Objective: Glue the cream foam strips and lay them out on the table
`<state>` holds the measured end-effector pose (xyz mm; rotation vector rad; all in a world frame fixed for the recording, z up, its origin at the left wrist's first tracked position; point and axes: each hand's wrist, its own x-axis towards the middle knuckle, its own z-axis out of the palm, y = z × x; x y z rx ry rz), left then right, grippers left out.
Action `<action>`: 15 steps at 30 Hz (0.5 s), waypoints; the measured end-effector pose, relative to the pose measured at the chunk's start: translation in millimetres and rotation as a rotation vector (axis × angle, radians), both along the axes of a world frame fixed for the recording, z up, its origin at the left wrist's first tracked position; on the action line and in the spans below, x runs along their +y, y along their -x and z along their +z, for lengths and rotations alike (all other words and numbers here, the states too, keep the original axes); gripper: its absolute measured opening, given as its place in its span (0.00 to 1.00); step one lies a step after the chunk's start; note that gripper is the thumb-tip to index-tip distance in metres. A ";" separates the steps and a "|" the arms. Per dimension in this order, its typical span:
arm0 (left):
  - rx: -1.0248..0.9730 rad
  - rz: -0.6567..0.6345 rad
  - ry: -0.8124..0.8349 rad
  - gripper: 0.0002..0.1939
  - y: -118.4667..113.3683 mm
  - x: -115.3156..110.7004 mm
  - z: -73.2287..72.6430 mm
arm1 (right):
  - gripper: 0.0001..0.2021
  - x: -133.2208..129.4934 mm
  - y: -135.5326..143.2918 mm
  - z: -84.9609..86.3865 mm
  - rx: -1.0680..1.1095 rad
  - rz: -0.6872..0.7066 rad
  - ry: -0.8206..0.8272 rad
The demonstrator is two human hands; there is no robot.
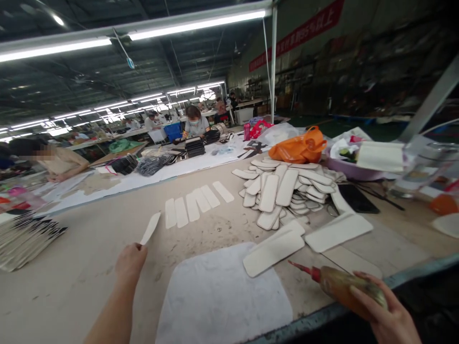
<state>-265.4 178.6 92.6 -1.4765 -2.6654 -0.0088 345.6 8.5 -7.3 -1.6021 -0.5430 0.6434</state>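
Note:
My left hand point(132, 260) pinches the lower end of a thin white strip point(151, 228), held tilted over the table. In my right hand point(385, 306) is a brownish glue bottle point(349, 289) with a red nozzle that points left. Several flat white pieces point(192, 206) lie in a row on the table beyond my left hand. Between my hands, a large white sheet point(225, 296) lies near the front edge, with a white padded piece point(274, 253) over its upper right corner. Another long white piece point(339, 231) rests beyond the bottle.
A heap of white padded pieces point(287, 188) covers the table point(107, 229) at centre right. Behind it are an orange bag point(299, 147) and a purple basin point(353, 168). A black phone point(358, 198) lies right. Stacked strips point(27, 241) sit far left. People work beyond.

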 end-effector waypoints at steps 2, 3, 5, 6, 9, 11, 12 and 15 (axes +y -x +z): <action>-0.015 0.003 0.024 0.20 -1.8 5.1 -23.2 | 0.24 0.3 -1.0 -6.6 0.179 0.063 0.016; -0.020 0.004 0.033 0.21 -2.1 9.1 -31.6 | 0.25 0.3 -1.3 -9.2 0.252 0.071 0.020; -0.027 -0.003 0.048 0.21 -1.3 19.1 -43.7 | 0.26 0.8 -1.1 -12.5 0.319 0.042 0.025; -0.031 -0.010 0.055 0.22 -0.1 24.8 -48.1 | 0.26 1.4 -0.5 -13.1 0.334 0.030 0.029; -0.038 -0.030 0.072 0.22 5.6 42.7 -58.0 | 0.27 3.6 2.1 -12.8 0.335 0.038 0.047; -0.035 -0.028 0.073 0.21 10.1 53.7 -62.6 | 0.27 5.3 3.9 -12.3 0.319 0.081 0.061; -0.033 -0.026 0.072 0.21 12.2 58.9 -64.3 | 0.26 6.2 4.5 -12.3 0.305 0.098 0.065; -0.029 -0.024 0.063 0.20 17.5 73.1 -66.2 | 0.25 9.3 5.7 -13.2 0.269 0.094 0.075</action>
